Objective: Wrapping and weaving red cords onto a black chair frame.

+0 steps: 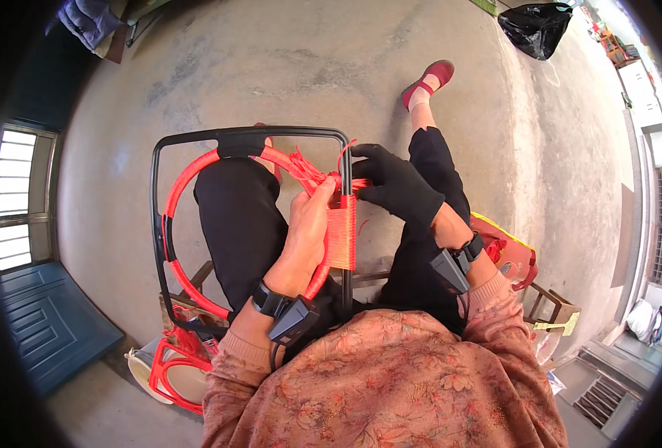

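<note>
Red cord (342, 239) wraps the black frame (301, 131), front to back along its right side, over the legs (240, 205). The bare left hand (307, 230) pinches it from inside; the gloved right hand (402, 187) curls just outside, but I can't tell if it grips.

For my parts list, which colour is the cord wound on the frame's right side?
The cord is orange-red, best seen in the head view.
</note>
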A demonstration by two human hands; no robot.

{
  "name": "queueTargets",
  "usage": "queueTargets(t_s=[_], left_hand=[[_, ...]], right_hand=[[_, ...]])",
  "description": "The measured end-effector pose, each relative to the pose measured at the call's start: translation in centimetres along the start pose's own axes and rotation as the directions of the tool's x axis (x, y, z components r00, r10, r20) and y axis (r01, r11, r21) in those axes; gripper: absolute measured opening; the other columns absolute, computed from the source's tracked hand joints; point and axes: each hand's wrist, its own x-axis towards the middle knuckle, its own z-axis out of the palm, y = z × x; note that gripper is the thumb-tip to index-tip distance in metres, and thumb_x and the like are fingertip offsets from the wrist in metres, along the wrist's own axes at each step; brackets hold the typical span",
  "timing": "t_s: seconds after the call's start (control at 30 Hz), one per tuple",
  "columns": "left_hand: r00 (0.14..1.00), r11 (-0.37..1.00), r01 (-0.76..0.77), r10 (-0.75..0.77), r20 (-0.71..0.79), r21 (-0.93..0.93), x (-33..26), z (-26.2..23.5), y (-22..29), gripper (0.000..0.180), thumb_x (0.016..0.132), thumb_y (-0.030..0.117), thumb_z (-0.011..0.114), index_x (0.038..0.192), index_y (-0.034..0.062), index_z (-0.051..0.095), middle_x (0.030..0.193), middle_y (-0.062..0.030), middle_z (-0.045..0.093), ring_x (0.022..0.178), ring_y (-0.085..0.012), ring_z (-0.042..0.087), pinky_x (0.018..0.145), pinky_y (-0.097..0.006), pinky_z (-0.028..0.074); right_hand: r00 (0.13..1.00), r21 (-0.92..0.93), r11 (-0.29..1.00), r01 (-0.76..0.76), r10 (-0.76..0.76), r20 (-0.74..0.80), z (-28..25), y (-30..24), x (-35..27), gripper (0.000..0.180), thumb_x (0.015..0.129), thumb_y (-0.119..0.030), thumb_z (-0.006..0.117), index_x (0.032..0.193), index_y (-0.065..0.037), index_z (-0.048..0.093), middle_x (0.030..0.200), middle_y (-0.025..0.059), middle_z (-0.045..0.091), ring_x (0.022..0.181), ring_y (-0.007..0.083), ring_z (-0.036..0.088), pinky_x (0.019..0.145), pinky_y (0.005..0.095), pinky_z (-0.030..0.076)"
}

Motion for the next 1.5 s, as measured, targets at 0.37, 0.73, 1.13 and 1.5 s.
queueTargets(t_s=[0.37, 0.73, 1.13, 1.5], left_hand=[[0.995, 0.999, 0.040, -0.040, 0.092, 0.001, -1.6, 1.0, 1.2, 0.024, 0.095, 0.026, 0.056, 0.099, 0.0033, 0.062, 0.081, -0.0062, 0.065, 0.067, -0.0119, 0.060, 0.058, -0.024, 0.048], [0.979, 0.997, -0.029, 0.044, 0.200, -0.078, -1.9, -0.9, 1.1, 0.014, 0.089, 0.010, 0.064, 0.100, 0.0039, 0.057, 0.084, -0.0090, 0.066, 0.067, -0.0144, 0.064, 0.061, -0.028, 0.054], [0.976, 0.996, -0.086, 0.089, 0.200, -0.023, -1.9, -1.3, 0.3, 0.014, 0.089, 0.008, 0.064, 0.100, 0.0026, 0.058, 0.086, -0.0088, 0.066, 0.071, -0.0156, 0.065, 0.065, -0.028, 0.055], [0.970, 0.994, -0.085, 0.097, 0.225, -0.064, -1.7, -1.1, 0.3, 0.014, 0.090, 0.008, 0.062, 0.102, 0.0032, 0.056, 0.086, -0.0090, 0.067, 0.073, -0.0157, 0.066, 0.066, -0.027, 0.055]], right_hand=[[0.948, 0.202, 0.976, -0.078, 0.136, -0.289, 0.2, -2.2, -1.5, 0.015, 0.084, -0.013, 0.063, 0.093, -0.001, 0.064, 0.087, 0.0063, 0.064, 0.079, 0.0151, 0.058, 0.070, 0.0280, 0.045], [0.764, 0.653, 0.755, -0.060, 0.456, -0.457, -9.3, -1.9, -13.0, 0.018, 0.094, -0.028, 0.051, 0.099, -0.011, 0.055, 0.067, -0.0051, 0.042, 0.053, 0.0054, 0.039, 0.046, 0.0209, 0.031], [0.901, 0.328, 0.882, -0.338, 0.404, -0.156, -0.9, -1.7, -4.2, 0.028, 0.084, -0.014, 0.067, 0.108, -0.001, 0.059, 0.076, 0.0034, 0.061, 0.062, 0.0107, 0.060, 0.056, 0.0261, 0.048], [0.899, 0.209, 0.875, -0.437, 0.432, 0.075, 0.1, -1.5, -2.6, 0.022, 0.088, -0.022, 0.064, 0.096, -0.001, 0.062, 0.069, 0.0028, 0.059, 0.055, 0.0103, 0.057, 0.051, 0.0245, 0.045]])
